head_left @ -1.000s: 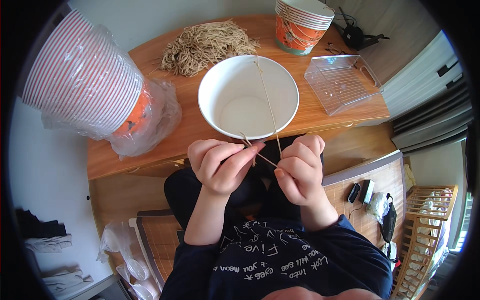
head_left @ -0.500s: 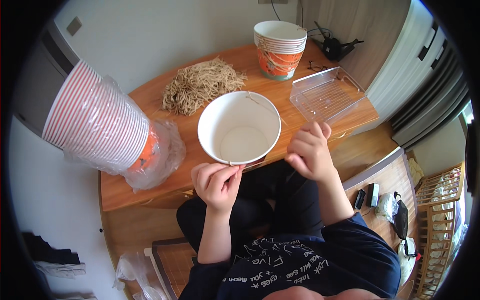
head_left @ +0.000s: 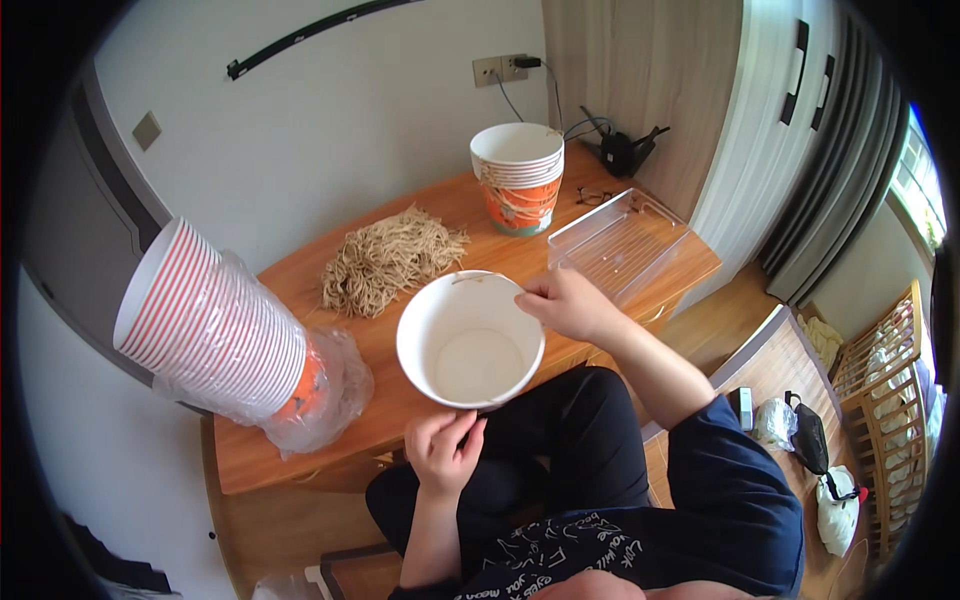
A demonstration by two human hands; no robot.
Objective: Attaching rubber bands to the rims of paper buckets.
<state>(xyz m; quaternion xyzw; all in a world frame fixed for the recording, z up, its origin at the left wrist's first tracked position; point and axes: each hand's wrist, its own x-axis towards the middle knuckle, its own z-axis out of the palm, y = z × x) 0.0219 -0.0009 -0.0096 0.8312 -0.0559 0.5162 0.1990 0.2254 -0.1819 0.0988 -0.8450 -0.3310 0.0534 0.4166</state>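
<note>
A white-lined round paper bucket stands at the front edge of the table, its mouth facing me. Bits of twine show at its far rim. My right hand is closed, with its fingers at the right side of the rim. At the near underside of the rim, my left hand has its thumb and fingers pressed together; what lies between them is too small to make out. Behind the bucket lies a loose heap of tan twine.
On the left a tall nested stack of paper buckets leans in clear plastic wrap. Further back stands a shorter orange-and-white stack with twine on it. A clear plastic tray, glasses and a black router are at the right.
My right hand has come from the front right of the bucket to its right rim. The left stays at the near rim. My view has tilted up, showing more wall.
</note>
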